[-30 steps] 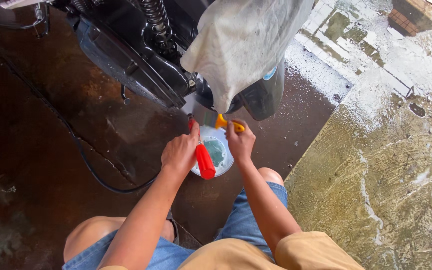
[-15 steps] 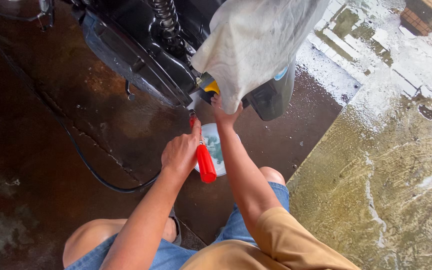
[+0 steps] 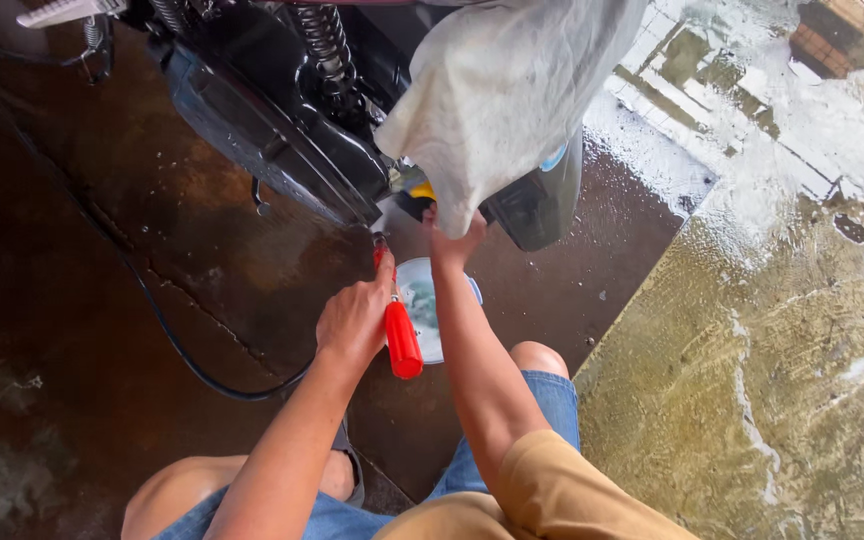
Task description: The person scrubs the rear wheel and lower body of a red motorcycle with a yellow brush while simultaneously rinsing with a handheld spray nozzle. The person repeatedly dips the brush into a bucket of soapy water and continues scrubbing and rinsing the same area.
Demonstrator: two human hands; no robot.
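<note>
Overall, items are listed by descending size.

Floor: dark wet concrete floor (image 3: pixel 82 330) on the left; pale green, soapy wet pavement (image 3: pixel 782 400) on the right.

Vehicle: black motorcycle underside (image 3: pixel 272 130) with a coiled shock spring, raised above the dark floor.

Cloth: large off-white cloth (image 3: pixel 512 90) draped over the vehicle – it hangs down over the spot where the right hand works.

Cable: thin black hose (image 3: pixel 152 310) curving across the dark floor, left of the left arm.

Container: round white plastic container with bluish-green contents (image 3: pixel 430 305) on the floor, directly below the vehicle, between the two forearms.

Left hand (image 3: pixel 352 322): fingers wrapped firmly around a red-handled screwdriver (image 3: pixel 402 338); the red handle points down toward the person, the metal shaft points up to the vehicle's lower edge.

Right hand (image 3: pixel 455 238): raised under the cloth hem, fingers reaching up at a small yellow part (image 3: pixel 422 190) – whether they pinch it cannot be told, as the cloth hides the fingertips.
</note>
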